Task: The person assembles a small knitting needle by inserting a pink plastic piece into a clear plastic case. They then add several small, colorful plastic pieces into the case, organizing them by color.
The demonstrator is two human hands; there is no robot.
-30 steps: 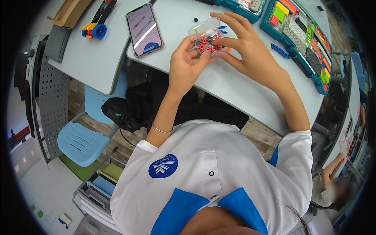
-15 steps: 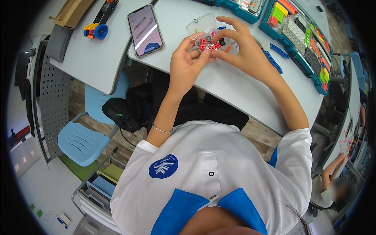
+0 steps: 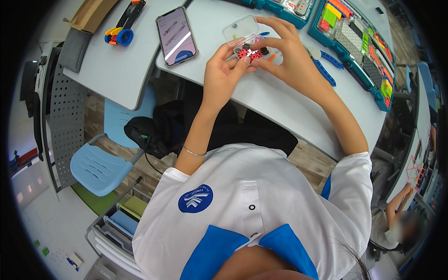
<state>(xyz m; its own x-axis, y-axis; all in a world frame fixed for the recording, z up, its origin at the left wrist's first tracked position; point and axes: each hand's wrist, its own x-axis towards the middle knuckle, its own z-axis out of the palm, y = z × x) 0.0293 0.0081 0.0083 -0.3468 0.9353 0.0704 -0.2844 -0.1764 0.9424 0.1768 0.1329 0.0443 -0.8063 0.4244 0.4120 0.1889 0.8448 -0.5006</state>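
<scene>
A small clear plastic box (image 3: 240,34) with its lid raised stands over the table's near part. Red gear-like pieces (image 3: 255,54), dark round pieces and other tiny parts fill it. My left hand (image 3: 223,69) is closed around the box's left end, thumb at the near side and fingers behind. Over the right end reaches my right hand (image 3: 290,59), index fingertip among the parts and thumb by the near rim, with a gap between them. Small blue and orange pieces lie beside the box. Right of my right hand rests a blue-handled plier-like tool (image 3: 325,70).
A phone (image 3: 176,36) with a lit screen lies left of the box. Farther left are an orange, black and blue built model (image 3: 122,32) and a cardboard box (image 3: 91,14). A teal case (image 3: 368,81) of coloured building parts stands at right. Another person sits far right.
My right index finger has shifted slightly within the box, and the red gears have moved or tilted. The left hand keeps its hold. The view has shifted a little.
</scene>
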